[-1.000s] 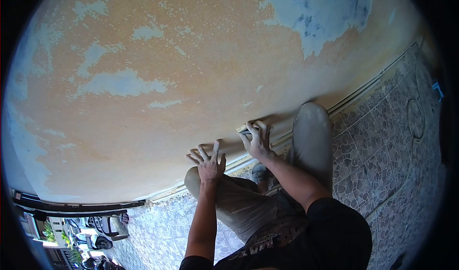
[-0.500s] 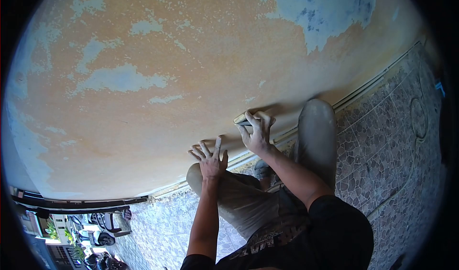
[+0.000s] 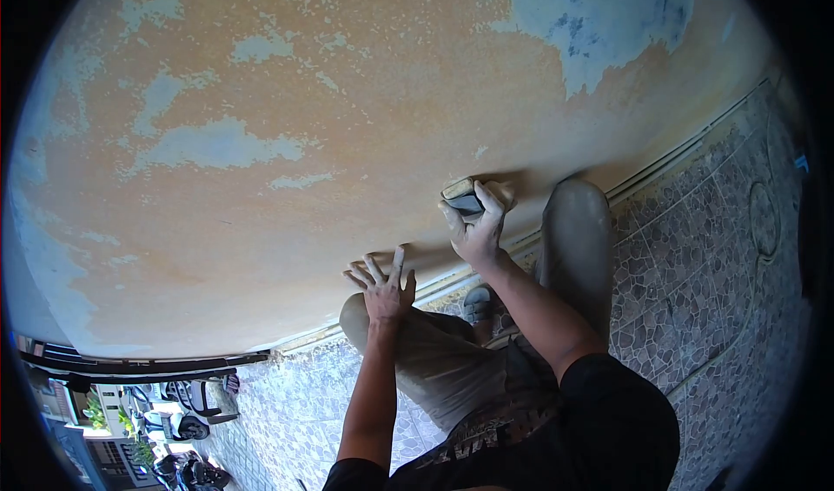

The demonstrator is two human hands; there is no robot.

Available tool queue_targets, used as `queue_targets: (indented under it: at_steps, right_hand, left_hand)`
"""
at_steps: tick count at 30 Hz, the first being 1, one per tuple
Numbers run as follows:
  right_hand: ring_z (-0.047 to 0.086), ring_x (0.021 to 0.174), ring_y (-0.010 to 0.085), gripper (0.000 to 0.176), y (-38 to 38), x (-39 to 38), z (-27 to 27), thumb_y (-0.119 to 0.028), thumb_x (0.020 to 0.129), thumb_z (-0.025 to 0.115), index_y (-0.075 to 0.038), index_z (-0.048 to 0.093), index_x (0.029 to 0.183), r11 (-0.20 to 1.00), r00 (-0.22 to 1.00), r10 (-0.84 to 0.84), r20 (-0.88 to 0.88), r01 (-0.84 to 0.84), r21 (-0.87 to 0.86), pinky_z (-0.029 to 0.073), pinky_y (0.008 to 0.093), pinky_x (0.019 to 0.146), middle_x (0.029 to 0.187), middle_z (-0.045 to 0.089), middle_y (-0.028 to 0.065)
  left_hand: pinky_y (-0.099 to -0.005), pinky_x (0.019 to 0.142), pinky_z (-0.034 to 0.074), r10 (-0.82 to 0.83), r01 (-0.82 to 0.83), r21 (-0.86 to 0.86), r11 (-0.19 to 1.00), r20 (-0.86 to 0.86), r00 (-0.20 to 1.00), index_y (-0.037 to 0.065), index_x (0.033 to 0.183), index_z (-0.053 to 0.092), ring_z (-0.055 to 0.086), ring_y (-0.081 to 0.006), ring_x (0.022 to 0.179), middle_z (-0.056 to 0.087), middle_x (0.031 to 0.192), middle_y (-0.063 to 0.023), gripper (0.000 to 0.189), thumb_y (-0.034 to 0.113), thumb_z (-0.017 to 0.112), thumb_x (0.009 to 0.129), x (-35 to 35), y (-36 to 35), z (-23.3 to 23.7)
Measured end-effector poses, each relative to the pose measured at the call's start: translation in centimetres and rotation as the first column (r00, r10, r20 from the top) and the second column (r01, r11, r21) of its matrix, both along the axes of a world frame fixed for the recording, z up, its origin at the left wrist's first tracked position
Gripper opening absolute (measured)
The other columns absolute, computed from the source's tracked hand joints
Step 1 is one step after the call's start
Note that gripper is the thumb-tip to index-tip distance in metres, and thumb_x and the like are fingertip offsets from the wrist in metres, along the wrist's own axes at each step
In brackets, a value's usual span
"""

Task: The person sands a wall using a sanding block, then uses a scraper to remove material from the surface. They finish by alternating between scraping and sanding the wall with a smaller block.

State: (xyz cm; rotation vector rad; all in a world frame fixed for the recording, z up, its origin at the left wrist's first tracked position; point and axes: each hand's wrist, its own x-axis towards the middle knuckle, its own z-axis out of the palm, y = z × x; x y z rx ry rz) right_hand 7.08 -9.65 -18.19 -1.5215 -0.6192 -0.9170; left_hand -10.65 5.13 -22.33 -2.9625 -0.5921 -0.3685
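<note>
In front of me is a wall [image 3: 287, 204] with patchy orange-tan paint and pale bare areas. My right hand [image 3: 479, 232] grips a small sanding block [image 3: 458, 189], tan on one face and dark on its side, held against the lower wall. Thumb and fingers close around the block, and some fingertips are hidden behind it. My left hand [image 3: 385, 295] lies with fingers spread on the wall, lower and to the left of the block, holding nothing. Pale dust coats the fingers of both hands.
My bent knees [image 3: 577, 222] are close to the wall, one beside each hand. A ledge [image 3: 669, 161] runs along the wall's foot above stone-patterned floor tiles [image 3: 660, 291]. A hose [image 3: 738, 339] lies on the right. Parked motorbikes [image 3: 178, 426] stand at the far lower left.
My right hand has slid the sanding block up and slightly right along the wall, turning it so more of it shows. The left hand has stayed in place.
</note>
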Motion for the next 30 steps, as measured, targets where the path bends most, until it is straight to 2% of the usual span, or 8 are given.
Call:
queue_targets:
  at_steps: [4,6,11,13,16,18,23,30]
  right_hand:
    - [0.047,0.101,0.0320,0.069,-0.8,-1.0,-5.7,-0.018,0.076,0.080,-0.006,0.041,0.131,0.977,0.987,-0.031,0.156,0.063,-0.204,0.033,0.0482,0.085,0.114,0.049,0.0169]
    - [0.047,0.102,0.0321,0.068,-0.5,-2.3,-6.5,-0.019,0.076,0.080,-0.006,0.041,0.131,0.957,1.000,0.005,0.007,-0.003,-0.290,0.033,0.0494,0.085,0.115,0.049,0.0169]
    - [0.047,0.101,0.0322,0.069,0.6,-0.4,0.6,-0.019,0.075,0.082,-0.004,0.043,0.131,0.999,0.999,-0.035,0.018,0.036,-0.013,0.034,0.0489,0.085,0.115,0.048,0.0172]
    - [0.047,0.101,0.0322,0.070,0.3,-0.2,-1.7,-0.019,0.074,0.082,-0.005,0.043,0.131,0.996,0.997,-0.040,0.066,0.045,-0.078,0.034,0.0491,0.085,0.115,0.048,0.0173]
    - [0.046,0.103,0.0328,0.070,-0.6,-1.6,-5.5,-0.020,0.073,0.082,-0.007,0.045,0.131,0.973,0.994,-0.016,0.111,0.041,-0.227,0.033,0.0488,0.085,0.115,0.048,0.0170]
    - [0.046,0.104,0.0330,0.071,-0.3,-2.9,-5.3,-0.020,0.073,0.082,-0.007,0.045,0.132,0.955,0.996,0.074,-0.048,-0.084,-0.283,0.032,0.0485,0.086,0.115,0.047,0.0169]
    - [0.044,0.103,0.0325,0.071,0.5,-0.3,0.3,-0.020,0.076,0.081,-0.007,0.044,0.134,0.998,0.998,-0.056,0.006,0.056,-0.038,0.032,0.0494,0.084,0.114,0.046,0.0166]
    - [0.049,0.100,0.0327,0.067,-0.5,-2.5,-5.3,-0.019,0.076,0.080,-0.004,0.045,0.130,0.964,1.000,0.018,-0.023,-0.023,-0.264,0.033,0.0496,0.084,0.114,0.050,0.0165]
  left_hand:
    - [-0.0771,0.105,-0.001,0.010,-0.010,0.029,1.000,0.010,1.000,0.037,0.147,0.037,0.011,-0.0708,0.131,0.032,0.141,-0.0434,0.064,0.052,0.057,0.088,0.2,0.4,-1.0]
    - [-0.0775,0.105,0.000,-0.004,0.003,0.055,0.998,0.026,1.000,0.037,0.147,0.037,0.012,-0.0710,0.131,0.032,0.140,-0.0435,0.064,0.052,0.057,0.088,0.5,0.5,-1.0]
    - [-0.0771,0.106,0.002,-0.001,0.001,-0.005,1.000,0.024,1.000,0.037,0.146,0.039,0.013,-0.0703,0.131,0.034,0.140,-0.0431,0.060,0.047,0.056,0.090,-0.3,-0.2,0.1]
    - [-0.0757,0.106,-0.001,-0.007,0.007,-0.003,1.000,-0.015,1.000,0.030,0.146,0.040,0.003,-0.0707,0.132,0.022,0.141,-0.0485,0.066,0.048,0.061,0.087,0.1,0.2,-0.1]
    - [-0.0755,0.107,0.001,0.016,-0.016,0.040,0.999,0.002,1.000,0.037,0.146,0.040,0.013,-0.0693,0.132,0.033,0.141,-0.0417,0.059,0.050,0.054,0.091,0.3,0.0,-0.3]
    - [-0.0754,0.107,0.002,0.020,-0.019,0.033,0.999,-0.019,1.000,0.037,0.147,0.037,0.012,-0.0695,0.132,0.033,0.141,-0.0419,0.060,0.051,0.054,0.090,0.6,0.1,-0.2]
    - [-0.0749,0.107,0.000,0.015,-0.015,-0.004,1.000,-0.024,1.000,0.038,0.148,0.033,0.011,-0.0688,0.133,0.031,0.142,-0.0423,0.061,0.048,0.054,0.092,0.0,-0.2,0.3]
    - [-0.0746,0.108,-0.001,0.012,-0.012,-0.007,1.000,-0.018,1.000,0.037,0.148,0.036,0.010,-0.0683,0.134,0.032,0.142,-0.0419,0.060,0.049,0.054,0.091,0.4,-0.1,0.1]
